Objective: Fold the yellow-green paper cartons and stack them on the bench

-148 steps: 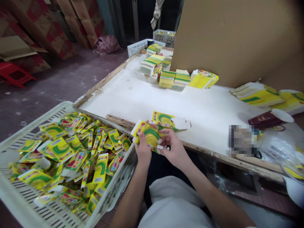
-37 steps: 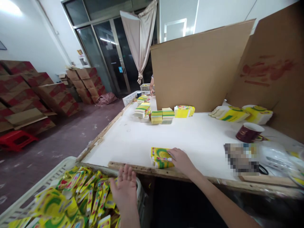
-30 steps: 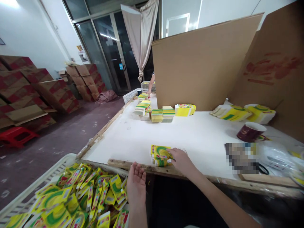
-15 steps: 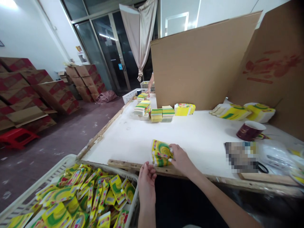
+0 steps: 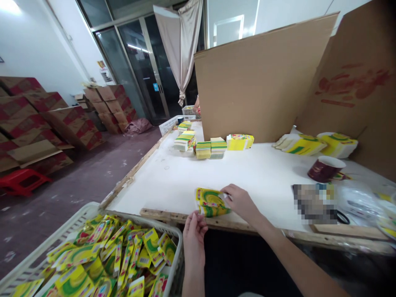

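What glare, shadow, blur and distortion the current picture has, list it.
Head view: lamp glare washes out the top-left corner, and a light streak shows in the glass door. Head view: soft shadow left of the maroon mug; fine print on the yellow carton too soft to read. Head view: dark upper-right corner; leaning edges suggest wide-lens distortion.

White table (image 5: 157, 185) with beat-up wood edging (image 5: 161, 214) is holding yellow carton stacks (image 5: 218, 148) along the far side. A maroon mug (image 5: 322, 170) is sitting over on the right, and some yellow-green packaging (image 5: 210, 199) is lying by the near edge.
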`<state>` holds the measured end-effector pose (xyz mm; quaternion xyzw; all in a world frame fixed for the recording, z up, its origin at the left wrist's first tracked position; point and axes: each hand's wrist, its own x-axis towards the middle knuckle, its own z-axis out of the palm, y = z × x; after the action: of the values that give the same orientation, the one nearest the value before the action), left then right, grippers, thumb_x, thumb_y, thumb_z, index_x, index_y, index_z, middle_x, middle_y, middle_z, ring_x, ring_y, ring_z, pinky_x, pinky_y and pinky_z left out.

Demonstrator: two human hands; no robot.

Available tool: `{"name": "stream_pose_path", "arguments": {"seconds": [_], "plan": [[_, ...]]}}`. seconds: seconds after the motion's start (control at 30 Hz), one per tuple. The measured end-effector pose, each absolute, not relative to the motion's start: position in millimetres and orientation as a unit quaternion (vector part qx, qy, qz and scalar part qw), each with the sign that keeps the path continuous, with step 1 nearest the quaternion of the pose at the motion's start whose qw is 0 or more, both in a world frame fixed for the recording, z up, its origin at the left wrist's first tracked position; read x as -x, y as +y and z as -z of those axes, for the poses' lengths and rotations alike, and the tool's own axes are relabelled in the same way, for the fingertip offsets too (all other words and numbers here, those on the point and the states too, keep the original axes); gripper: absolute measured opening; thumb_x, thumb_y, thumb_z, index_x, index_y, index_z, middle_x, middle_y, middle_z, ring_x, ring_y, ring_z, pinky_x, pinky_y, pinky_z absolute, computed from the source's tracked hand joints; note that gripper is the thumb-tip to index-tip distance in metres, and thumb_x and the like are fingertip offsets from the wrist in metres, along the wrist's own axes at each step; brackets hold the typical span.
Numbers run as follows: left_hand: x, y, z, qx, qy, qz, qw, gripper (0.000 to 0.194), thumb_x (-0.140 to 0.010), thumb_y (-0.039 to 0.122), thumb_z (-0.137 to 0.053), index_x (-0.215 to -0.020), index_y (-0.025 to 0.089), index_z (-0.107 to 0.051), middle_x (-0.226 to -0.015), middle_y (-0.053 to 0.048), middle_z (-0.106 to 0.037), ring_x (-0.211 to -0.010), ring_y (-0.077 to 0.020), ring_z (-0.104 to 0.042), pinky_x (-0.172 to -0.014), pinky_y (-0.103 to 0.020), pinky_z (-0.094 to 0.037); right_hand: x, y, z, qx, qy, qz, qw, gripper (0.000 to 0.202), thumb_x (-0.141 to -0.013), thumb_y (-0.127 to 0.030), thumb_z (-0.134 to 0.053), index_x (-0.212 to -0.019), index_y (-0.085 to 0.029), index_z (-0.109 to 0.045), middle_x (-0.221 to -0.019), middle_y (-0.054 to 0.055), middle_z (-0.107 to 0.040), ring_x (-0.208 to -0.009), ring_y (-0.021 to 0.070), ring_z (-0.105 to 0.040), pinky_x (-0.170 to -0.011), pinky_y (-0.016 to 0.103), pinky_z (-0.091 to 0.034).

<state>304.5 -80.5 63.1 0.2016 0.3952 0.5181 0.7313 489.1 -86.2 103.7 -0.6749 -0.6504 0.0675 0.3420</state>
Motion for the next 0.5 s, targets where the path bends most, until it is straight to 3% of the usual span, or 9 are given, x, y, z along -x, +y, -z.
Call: {"name": "stream_pose_path", "arguments": {"seconds": [0.13, 0.27, 0.33, 0.5], "plan": [[-316.1, -89.6, -66.6, -0.233, 0.339, -0.528, 0.743, 0.043, -0.071, 0.04, -0.065, -0.106, 0.017, -0.055, -0.101, -0.011, -0.061, -0.086, -0.0169, -0.06, -0.07, -0.025, -0.05, -478.1, -94.8, -120.1, 0.638, -0.639, 0.061, 0.425, 0.028, -0.07, -0.002, -0.043, -0.089, -0.017, -0.058, -0.087, 0.006, -0.059, -0.087, 0.02, -0.052, -0.08, 0.034, -0.041], [-315.4, -95.1, -74.0, -0.197, 0.259, -0.616, 0.717, 0.055, -0.066, 0.047, -0.066, -0.115, 0.028, -0.049, -0.127, -0.007, -0.048, -0.114, -0.0229, -0.047, -0.086, -0.032, -0.046, -435.5, -118.5, -121.8, 0.513, -0.772, 0.015, 0.374, 0.031, -0.073, -0.003, -0.043, -0.09, -0.022, -0.061, -0.083, 0.004, -0.06, -0.082, 0.0187, -0.05, -0.075, 0.032, -0.042], [-307.7, -92.9, -75.3, -0.159, 0.267, -0.632, 0.71, 0.053, -0.069, 0.051, -0.061, -0.115, 0.029, -0.049, -0.126, -0.005, -0.049, -0.113, -0.0224, -0.047, -0.086, -0.031, -0.046, -414.5, -129.0, -116.0, 0.492, -0.8, -0.038, 0.343, 0.031, -0.074, -0.004, -0.043, -0.09, -0.023, -0.062, -0.08, 0.003, -0.059, -0.076, 0.0172, -0.05, -0.073, 0.031, -0.042], [-291.0, -80.4, -69.1, -0.114, 0.311, -0.657, 0.677, 0.055, -0.061, 0.064, -0.057, -0.1, 0.024, -0.057, -0.106, -0.007, -0.061, -0.102, -0.027, -0.055, -0.081, -0.035, -0.048, -395.1, -129.2, -96.3, 0.542, -0.719, -0.23, 0.37, 0.053, -0.061, -0.003, -0.053, -0.111, -0.02, -0.056, -0.107, 0.009, -0.054, -0.101, 0.0208, -0.05, -0.09, 0.031, -0.039]]}}
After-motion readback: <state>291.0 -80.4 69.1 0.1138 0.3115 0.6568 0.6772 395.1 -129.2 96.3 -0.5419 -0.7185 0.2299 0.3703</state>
